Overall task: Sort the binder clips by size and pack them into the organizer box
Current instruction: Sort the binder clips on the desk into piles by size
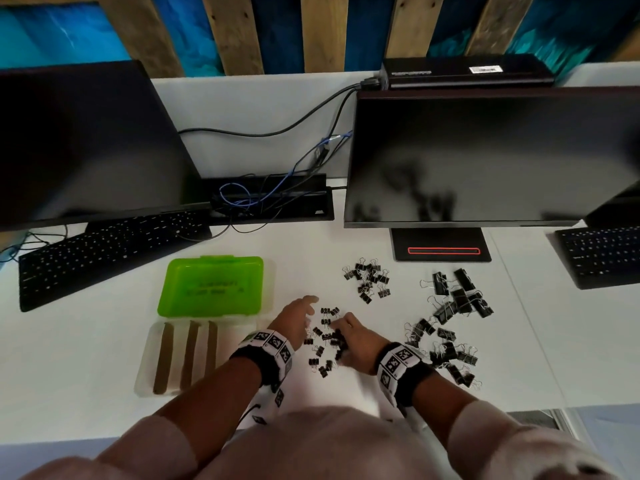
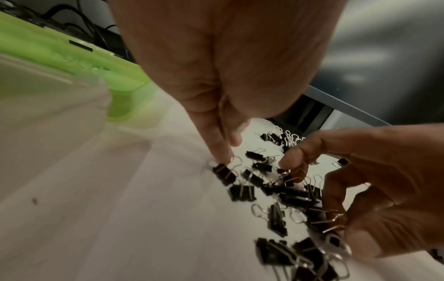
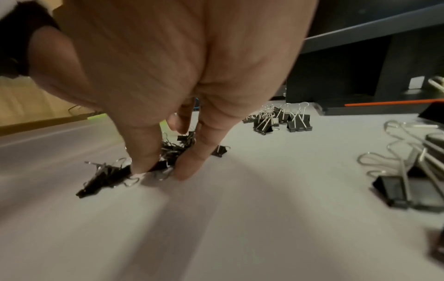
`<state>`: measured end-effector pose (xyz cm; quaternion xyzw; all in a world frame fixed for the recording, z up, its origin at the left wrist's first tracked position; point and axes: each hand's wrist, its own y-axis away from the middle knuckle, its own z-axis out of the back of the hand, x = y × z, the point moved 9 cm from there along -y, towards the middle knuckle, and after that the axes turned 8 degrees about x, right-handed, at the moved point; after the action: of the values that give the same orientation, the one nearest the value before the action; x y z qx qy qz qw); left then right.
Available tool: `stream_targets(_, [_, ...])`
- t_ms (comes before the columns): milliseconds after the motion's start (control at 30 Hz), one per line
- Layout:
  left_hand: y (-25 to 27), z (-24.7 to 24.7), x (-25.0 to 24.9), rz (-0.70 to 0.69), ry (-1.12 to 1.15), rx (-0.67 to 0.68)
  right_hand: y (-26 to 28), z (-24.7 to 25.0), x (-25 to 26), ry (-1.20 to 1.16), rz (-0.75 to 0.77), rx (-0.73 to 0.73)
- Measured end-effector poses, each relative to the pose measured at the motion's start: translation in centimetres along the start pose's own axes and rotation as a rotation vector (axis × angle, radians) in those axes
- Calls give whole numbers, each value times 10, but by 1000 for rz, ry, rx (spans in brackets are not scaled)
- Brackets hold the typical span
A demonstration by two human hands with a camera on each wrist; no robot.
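Binder clips of the smallest size (image 1: pixel 323 341) lie scattered on the white desk (image 1: pixel 346 403) between the two hands. The left hand (image 1: pixel 294 322) reaches down with its fingers straight and close together, one fingertip (image 2: pixel 224 158) touching a small clip at the left edge of the scatter. The right hand (image 1: pixel 356 341) has its fingers curled down over a cluster of the clips, thumb and fingertips (image 3: pixel 190 167) closing on them from both sides. The clips are black with silver wire handles. Three other heaps lie apart to the right: small-medium clips (image 1: pixel 369 280) farther back, the largest clips (image 1: pixel 457 297) beyond them, medium clips (image 1: pixel 443 351) near the right wrist. The organizer box (image 1: pixel 145 375) sits left of the hands, its green lid (image 1: pixel 211 285) swung open behind the clear divided tray. Two dark monitors (image 1: pixel 485 157) and keyboards (image 1: pixel 104 251) stand behind.
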<state>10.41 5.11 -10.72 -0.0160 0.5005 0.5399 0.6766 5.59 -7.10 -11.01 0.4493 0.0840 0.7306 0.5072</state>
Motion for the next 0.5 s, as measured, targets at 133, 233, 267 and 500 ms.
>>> stream_targets(133, [9,18,1,-8,-105,-71,0,9,8,-41,104,-102])
stream_targets(233, [8,12,5,56,-248,47,3,29,-2,3,55,-209])
stream_targets(267, [6,6,8,85,-297,129,3,32,-6,30,30,-205])
stream_targets(500, [9,-23,12,104,-501,281,-7,31,-5,165,-46,-78])
